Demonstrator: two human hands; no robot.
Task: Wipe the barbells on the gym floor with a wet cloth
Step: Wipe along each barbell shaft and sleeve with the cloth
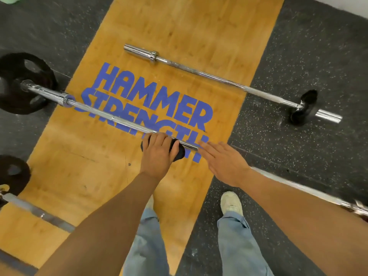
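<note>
Both your forearms fill the near edge, jeans and a pale shoe (232, 203) below them, and you're bent right over the work. Your left hand (157, 154) is curled down over the dark cloth (178, 151), pressing it onto the shaft of the middle barbell (111, 118), just where the bar crosses the blue lettering on the wooden platform (179, 26). Your right hand (225, 162) hangs flat just to the right of it, fingers straight and spread, holding nothing, blurred, right at the shaft; whether it touches the steel I can't tell

So you're mid-wipe on this bar, by my reading. It runs from the black plate (22, 82) far left, across the platform, and off under your right arm at the near right. Plenty of shaft lies bare on both sides of the cloth, so I'd call this bar only partly done

Next move calls for sliding that cloth along the shaft with the grip wrapped round it, and the free hand could steady the bar so it doesn't roll. After that, the far barbell (219, 78) waits beyond, and another bar (29, 208) lies at the near left edge
</note>
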